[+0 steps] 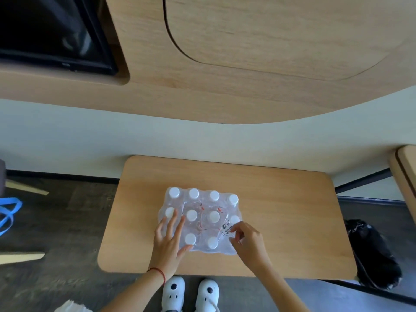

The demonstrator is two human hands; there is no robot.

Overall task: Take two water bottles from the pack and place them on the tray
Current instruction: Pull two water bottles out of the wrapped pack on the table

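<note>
A shrink-wrapped pack of water bottles (202, 208) with white caps stands on a low wooden table (281, 221). My left hand (170, 240) lies flat on the pack's near-left corner, fingers spread over the plastic film. My right hand (246, 240) is at the pack's near-right corner, its fingertips pinching the film beside a round printed label (226, 228). All bottles sit inside the wrap. No tray is in view.
A black bag (371, 251) lies on the floor right of the table. Blue straps (9, 212) and pale wooden legs (22, 257) are on the left. My white shoes (191, 293) stand at the table's near edge. A wood-panelled wall rises behind.
</note>
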